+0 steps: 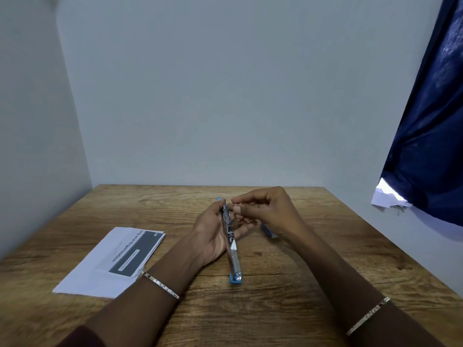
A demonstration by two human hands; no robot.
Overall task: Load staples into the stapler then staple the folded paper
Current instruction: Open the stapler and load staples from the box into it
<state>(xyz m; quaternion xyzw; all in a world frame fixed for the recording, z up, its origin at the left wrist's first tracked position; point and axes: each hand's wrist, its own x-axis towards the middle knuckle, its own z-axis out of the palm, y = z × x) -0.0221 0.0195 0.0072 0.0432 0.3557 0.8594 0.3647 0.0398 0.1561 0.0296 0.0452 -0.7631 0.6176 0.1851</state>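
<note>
Head view: the left hand [213, 236] grips the opened stapler [231, 244] over the wooden table [275, 309]. The right hand [265, 209], fingertips pinched at the stapler's channel, possibly holds staples, too small to tell. The folded paper [110, 261] lies left of the left hand.

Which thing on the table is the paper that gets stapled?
Look at the wooden table, left of the left hand. The folded paper lies flat there, white with a dark grey printed panel, while the stapler is shiny metal and blue.
</note>
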